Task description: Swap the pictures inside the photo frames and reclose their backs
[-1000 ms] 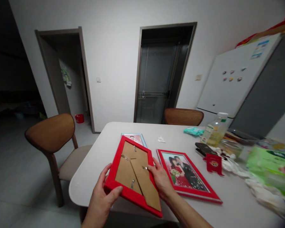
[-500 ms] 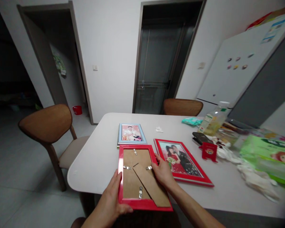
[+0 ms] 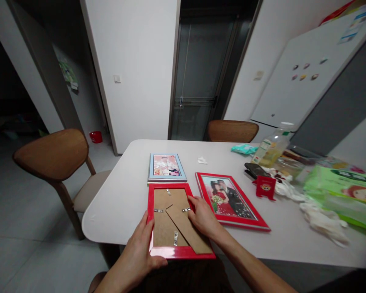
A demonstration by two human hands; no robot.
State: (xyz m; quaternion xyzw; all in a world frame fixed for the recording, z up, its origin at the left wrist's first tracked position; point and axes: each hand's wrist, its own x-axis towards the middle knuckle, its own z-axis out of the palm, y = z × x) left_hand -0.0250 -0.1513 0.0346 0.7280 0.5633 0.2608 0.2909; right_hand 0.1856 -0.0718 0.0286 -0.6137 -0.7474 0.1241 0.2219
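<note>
A red picture frame [image 3: 195,252] is between my hands at the table's near edge, its brown backing board facing up. Metal clips hold the board, and a slanted brown stand leg [image 3: 187,230] lies against it. My left hand [image 3: 140,248] grips the left side, thumb at the lower corner. On the right side, my right hand [image 3: 203,215] is closed around the edge, fingers over the backing near a clip. Just beyond lies a light blue picture frame [image 3: 167,179], picture up. A larger red picture frame [image 3: 254,225] with a couple's photo lies to the right.
On the white table [image 3: 116,199] are a crumpled tissue [image 3: 202,160], a teal packet [image 3: 244,149], a bottle [image 3: 271,146], a black phone-like object [image 3: 256,170], a small red stand [image 3: 265,188] and a green tissue pack [image 3: 341,195]. Wooden chairs [image 3: 53,154] stand left and behind.
The view has shifted slightly, so the whole scene sits a little higher and further left. The held frame tilts flatter, close to the table's edge. Both hands keep their grip.
</note>
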